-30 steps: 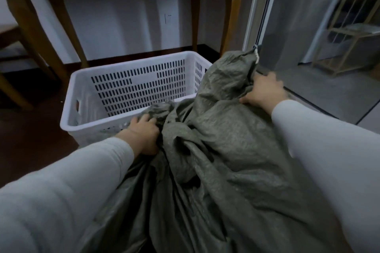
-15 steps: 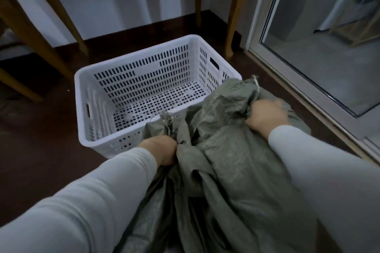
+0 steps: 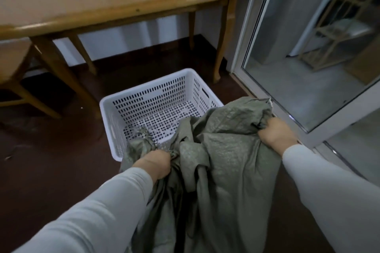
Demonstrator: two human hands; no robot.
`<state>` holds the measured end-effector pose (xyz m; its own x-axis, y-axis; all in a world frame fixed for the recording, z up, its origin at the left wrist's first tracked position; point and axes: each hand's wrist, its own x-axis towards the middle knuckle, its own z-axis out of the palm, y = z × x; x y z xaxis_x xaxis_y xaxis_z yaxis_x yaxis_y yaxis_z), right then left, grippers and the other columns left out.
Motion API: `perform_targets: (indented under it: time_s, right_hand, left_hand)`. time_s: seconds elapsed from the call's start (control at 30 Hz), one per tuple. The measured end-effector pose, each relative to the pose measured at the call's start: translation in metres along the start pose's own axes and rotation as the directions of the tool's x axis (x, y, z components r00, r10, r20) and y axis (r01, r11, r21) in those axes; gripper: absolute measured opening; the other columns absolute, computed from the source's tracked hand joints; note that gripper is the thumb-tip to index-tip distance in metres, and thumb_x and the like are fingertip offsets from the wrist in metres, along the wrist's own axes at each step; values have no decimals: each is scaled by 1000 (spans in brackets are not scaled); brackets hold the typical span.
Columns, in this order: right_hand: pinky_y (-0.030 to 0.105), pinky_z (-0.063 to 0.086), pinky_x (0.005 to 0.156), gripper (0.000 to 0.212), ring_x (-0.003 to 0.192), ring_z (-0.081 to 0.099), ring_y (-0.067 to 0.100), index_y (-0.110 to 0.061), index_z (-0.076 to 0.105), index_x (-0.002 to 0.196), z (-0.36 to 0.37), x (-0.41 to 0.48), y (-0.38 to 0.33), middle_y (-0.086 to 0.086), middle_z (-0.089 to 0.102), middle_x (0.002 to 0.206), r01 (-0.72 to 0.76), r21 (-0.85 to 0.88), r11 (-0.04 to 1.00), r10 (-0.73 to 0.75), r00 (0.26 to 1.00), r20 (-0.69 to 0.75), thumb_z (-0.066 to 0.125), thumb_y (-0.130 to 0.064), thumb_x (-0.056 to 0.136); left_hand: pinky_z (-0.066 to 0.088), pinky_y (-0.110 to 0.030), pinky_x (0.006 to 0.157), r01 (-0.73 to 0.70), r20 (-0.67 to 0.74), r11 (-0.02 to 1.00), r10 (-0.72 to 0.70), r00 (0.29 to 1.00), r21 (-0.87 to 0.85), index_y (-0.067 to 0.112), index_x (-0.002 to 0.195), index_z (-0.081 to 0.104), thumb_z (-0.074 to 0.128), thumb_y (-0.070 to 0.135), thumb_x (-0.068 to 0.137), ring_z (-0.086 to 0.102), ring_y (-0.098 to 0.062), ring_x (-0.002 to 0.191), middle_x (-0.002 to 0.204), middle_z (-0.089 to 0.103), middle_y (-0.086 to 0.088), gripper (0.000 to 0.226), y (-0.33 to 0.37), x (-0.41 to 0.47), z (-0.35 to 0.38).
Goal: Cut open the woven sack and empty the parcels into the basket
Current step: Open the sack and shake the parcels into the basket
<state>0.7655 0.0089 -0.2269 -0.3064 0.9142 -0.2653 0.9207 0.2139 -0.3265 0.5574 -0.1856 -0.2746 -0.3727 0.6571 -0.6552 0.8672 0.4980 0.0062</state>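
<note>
A grey-green woven sack [image 3: 224, 156] hangs bunched in front of me, its top edge lying over the near right corner of a white perforated plastic basket [image 3: 148, 96] on the dark floor. My left hand [image 3: 153, 163] grips a gathered fold at the sack's left side. My right hand [image 3: 276, 134] clutches the sack's upper right corner. The basket's bottom shows bare, with nothing lying in it. No parcels are visible; the sack hides whatever is inside it.
A wooden table [image 3: 123, 6] stands behind the basket, its legs [image 3: 223, 43] close to the basket's far side. A wooden chair [image 3: 14, 72] is at the left. A white-framed glass door [image 3: 308, 57] runs along the right. Dark floor [image 3: 51, 160] spreads to the left.
My view has risen and pulled back, so the tabletop now shows. Both hands keep their grip and have lifted the sack higher over the basket's near edge.
</note>
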Motion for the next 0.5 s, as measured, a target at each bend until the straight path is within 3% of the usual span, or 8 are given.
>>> perform_targets:
  time_s: [0.33,0.5]
  right_hand:
    - [37,44,79,22,103,58,42,7,63,99,-186,-62,-132,29,62,110,31,87,996,-15,984,-178,55,-4,83]
    - [36,41,74,10,98,59,42,5,60,84,-258,-79,-203,30,61,97,113,114,987,-71,944,-322,54,-3,83]
  left_hand:
    - [42,-35,104,-14,-116,989,-4,993,-149,11,122,56,39,24,95,54,-29,118,128,57,-13,35,-87,-123,-149]
    - [44,-35,96,-41,-209,981,0,978,-191,8,114,59,39,21,94,57,-30,112,122,61,-13,31,-128,-154,-203]
